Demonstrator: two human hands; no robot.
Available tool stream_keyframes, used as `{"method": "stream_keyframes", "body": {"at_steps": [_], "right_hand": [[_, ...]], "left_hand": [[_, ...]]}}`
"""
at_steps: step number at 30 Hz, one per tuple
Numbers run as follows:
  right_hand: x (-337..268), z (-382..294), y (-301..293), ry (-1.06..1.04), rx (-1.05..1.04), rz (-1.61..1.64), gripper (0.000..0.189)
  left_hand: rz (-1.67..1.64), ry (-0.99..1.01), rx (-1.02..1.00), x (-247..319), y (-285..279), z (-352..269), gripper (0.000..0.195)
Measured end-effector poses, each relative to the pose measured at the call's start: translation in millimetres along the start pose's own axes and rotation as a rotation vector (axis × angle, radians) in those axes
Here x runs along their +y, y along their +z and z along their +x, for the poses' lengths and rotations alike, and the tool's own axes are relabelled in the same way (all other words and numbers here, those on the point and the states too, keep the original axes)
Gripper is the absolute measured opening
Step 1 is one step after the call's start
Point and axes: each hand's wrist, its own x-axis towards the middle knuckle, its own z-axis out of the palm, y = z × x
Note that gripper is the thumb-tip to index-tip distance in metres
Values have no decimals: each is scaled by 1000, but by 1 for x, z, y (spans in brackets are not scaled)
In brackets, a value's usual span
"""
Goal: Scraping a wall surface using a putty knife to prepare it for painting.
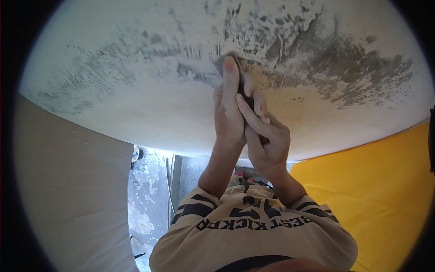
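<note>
My left hand (229,108) holds a dark, flat pad (242,78), possibly a sanding pad. Its upper end is against a broad, pale curved surface (176,112), and one of my left digits stretches along it. My right hand (268,136) is pressed up against my left hand, with a fingertip near the pad's lower part. How far the right hand grips the pad is hidden by the overlapping fingers. Dark grey smudges and streaks (340,57) cover the pale surface around and above the pad, most densely on the right.
A beige-grey sheet (74,176) hangs on the left and a yellow sheet (367,190) on the right. Between them is a worn grey floor (146,204) with pale patches. A thin cable (169,183) runs beside a grey upright strip (176,180).
</note>
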Motion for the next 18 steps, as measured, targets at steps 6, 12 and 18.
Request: {"method": "stream_keyframes", "body": {"at_steps": [6, 12, 18], "right_hand": [[-12, 12, -7, -42, -16, -28, 47], [-21, 19, -10, -258, 48, 10, 47], [-30, 13, -14, -234, 48, 42, 49]], "left_hand": [[-70, 71, 2, 8, 15, 6, 54], [-96, 25, -126, 16, 21, 10, 54], [-165, -119, -12, 5, 26, -2, 51]]}}
